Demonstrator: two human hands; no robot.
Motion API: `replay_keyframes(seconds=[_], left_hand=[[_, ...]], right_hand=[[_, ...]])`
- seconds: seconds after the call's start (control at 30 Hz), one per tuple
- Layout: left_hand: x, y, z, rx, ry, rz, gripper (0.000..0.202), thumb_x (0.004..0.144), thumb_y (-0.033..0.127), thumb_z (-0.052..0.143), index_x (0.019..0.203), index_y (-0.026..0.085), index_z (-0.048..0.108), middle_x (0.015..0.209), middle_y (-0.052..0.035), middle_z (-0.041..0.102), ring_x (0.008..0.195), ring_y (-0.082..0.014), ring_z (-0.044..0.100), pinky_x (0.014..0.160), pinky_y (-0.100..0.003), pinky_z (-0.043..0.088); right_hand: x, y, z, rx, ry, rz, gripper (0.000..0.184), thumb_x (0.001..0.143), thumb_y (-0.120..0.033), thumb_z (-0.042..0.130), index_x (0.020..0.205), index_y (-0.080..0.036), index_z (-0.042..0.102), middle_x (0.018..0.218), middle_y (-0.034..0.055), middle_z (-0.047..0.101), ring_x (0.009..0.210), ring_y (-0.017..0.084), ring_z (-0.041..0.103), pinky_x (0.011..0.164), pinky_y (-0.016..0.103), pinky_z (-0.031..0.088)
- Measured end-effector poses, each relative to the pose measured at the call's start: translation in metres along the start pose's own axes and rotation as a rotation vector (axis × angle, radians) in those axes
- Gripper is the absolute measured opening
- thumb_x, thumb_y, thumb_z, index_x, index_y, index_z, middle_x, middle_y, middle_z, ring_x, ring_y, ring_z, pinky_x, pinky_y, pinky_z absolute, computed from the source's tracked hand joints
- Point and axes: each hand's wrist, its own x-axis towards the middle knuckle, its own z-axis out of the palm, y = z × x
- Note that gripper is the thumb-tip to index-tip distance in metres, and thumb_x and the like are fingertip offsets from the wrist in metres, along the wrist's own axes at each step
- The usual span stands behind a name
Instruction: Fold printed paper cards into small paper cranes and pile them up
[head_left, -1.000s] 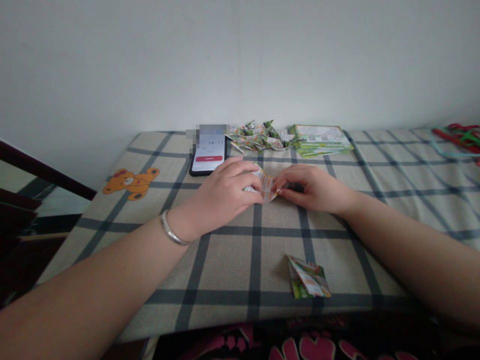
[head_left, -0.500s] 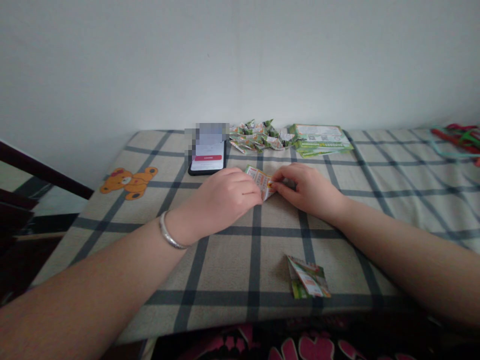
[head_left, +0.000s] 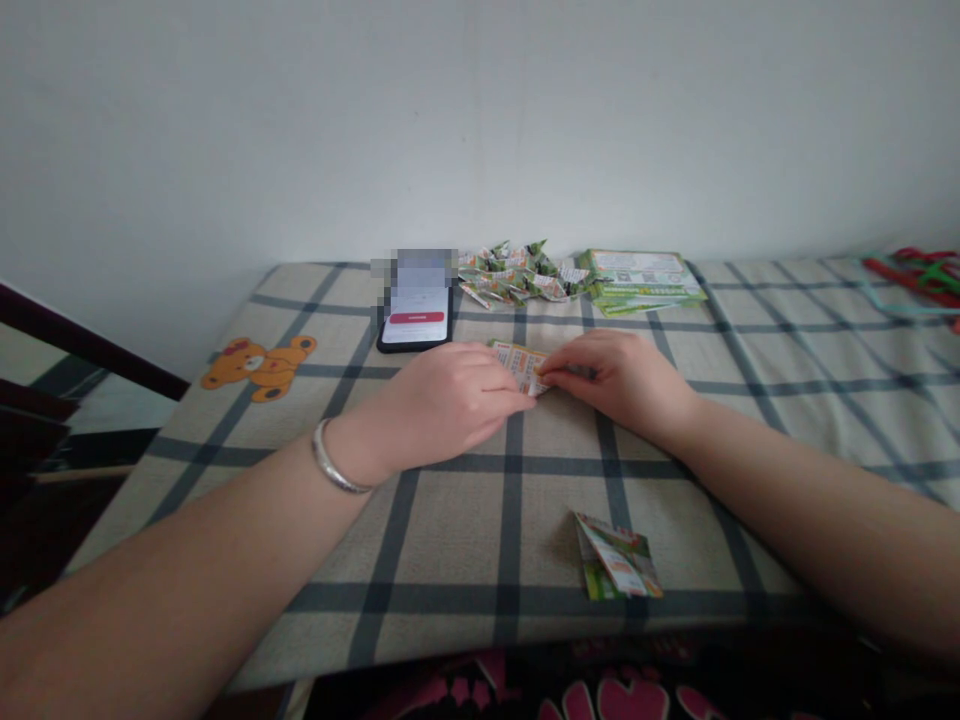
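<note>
Paper between left hand and right hand

The printed sheet sits at the fingertips of both hands, on or just above the checked tablecloth. Left fingers are clamped on its left side, covering part of it; right thumb and forefinger pinch its right end. A folded piece lies nearer the person, well apart from both hands

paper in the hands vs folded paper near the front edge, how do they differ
The held paper is gripped by the left hand and right hand; the folded paper lies untouched on the tablecloth. The held paper is partly hidden; the folded paper is uncovered, folds showing. Both have colourful print.
</note>
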Motion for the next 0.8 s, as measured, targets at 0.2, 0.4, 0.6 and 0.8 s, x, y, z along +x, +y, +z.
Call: replay_keyframes(seconds=[0.2, 0.4, 0.6, 0.8], left_hand=[[-0.001, 0.001, 0.002, -0.006, 0.028, -0.041, 0.023, 0.091, 0.018, 0.056, 0.107, 0.017, 0.071, 0.102, -0.0042, 0.075, 0.094, -0.0215, 0.068, 0.086, -0.039, 0.057], [-0.003, 0.0, 0.002, -0.012, 0.006, -0.037, 0.023, 0.092, 0.018, 0.055, 0.108, 0.017, 0.072, 0.101, -0.0044, 0.074, 0.095, -0.0213, 0.067, 0.084, -0.038, 0.057], [-0.003, 0.001, 0.005, -0.105, 0.004, -0.073, 0.024, 0.094, 0.017, 0.051, 0.109, 0.017, 0.071, 0.106, -0.0039, 0.073, 0.102, -0.0198, 0.065, 0.091, -0.035, 0.055], [0.0, 0.005, 0.006, -0.228, -0.031, -0.176, 0.02, 0.092, 0.017, 0.056, 0.106, 0.018, 0.07, 0.109, -0.0032, 0.072, 0.105, -0.0187, 0.064, 0.097, -0.036, 0.052]], right_hand=[[-0.001, 0.005, -0.006, 0.026, -0.042, -0.178, 0.016, 0.089, -0.023, 0.062, 0.098, -0.021, 0.075, 0.106, 0.0062, 0.074, 0.095, 0.02, 0.068, 0.085, 0.032, 0.051], [-0.003, 0.002, -0.006, -0.058, -0.046, -0.117, 0.023, 0.09, -0.029, 0.061, 0.108, -0.02, 0.073, 0.102, 0.0078, 0.071, 0.089, 0.02, 0.065, 0.076, 0.032, 0.049], [-0.002, 0.004, -0.003, 0.092, 0.049, 0.141, 0.026, 0.079, -0.026, 0.071, 0.101, -0.019, 0.061, 0.084, 0.0021, 0.07, 0.073, 0.017, 0.065, 0.065, 0.028, 0.047], [0.002, 0.017, 0.002, 0.24, 0.047, 0.15, 0.005, 0.081, -0.018, 0.063, 0.08, -0.02, 0.059, 0.075, -0.0003, 0.067, 0.068, 0.014, 0.061, 0.062, 0.026, 0.047]])
